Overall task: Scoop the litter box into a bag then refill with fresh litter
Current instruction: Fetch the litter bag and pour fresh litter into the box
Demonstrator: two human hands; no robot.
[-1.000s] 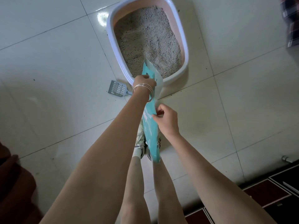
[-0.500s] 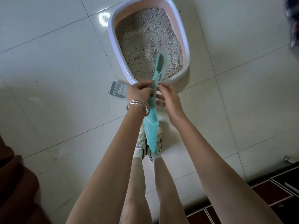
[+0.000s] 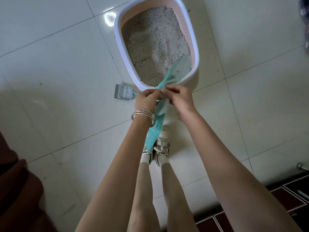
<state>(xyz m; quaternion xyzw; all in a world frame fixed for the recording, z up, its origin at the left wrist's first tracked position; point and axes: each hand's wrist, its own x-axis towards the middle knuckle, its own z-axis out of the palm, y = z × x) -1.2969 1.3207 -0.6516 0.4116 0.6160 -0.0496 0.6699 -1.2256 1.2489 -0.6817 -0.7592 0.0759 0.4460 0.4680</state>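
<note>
I hold the litter bag (image 3: 157,118), a flat teal pouch, upright in front of me between both hands. Its open mouth points to 12 o'clock and overlaps the near right corner of the litter box (image 3: 197,52); its bottom end hangs toward 6 o'clock, above my shoes (image 3: 161,144). I judge the pouch to be nearly or fully empty, since it hangs thin and slack. Keeping the mouth over the box means any last grains should drop inside the rim and not on the floor (image 3: 50,56).

My left hand (image 3: 147,99) pinches the pouch just below the mouth, fingers curled on the film. My right hand (image 3: 178,97) pinches the same neck from the other side, fingertips close to those of the left. This two-handed pinch suits folding or closing the neck; that is my reading, not a certainty.

The box sits at 12 o'clock, filled with pale grey litter (image 3: 153,41) that mounds slightly at the centre. The scoop (image 3: 123,92), grey and slotted, lies on the floor at 10 o'clock of my hands, just beside the box's near rim and touched by neither hand. Bangles (image 3: 143,114) ring my left wrist.

Dark specks lie scattered on the tiles around the box.

No brand, label or writing can be read on the pouch, the box or the scoop.
</note>
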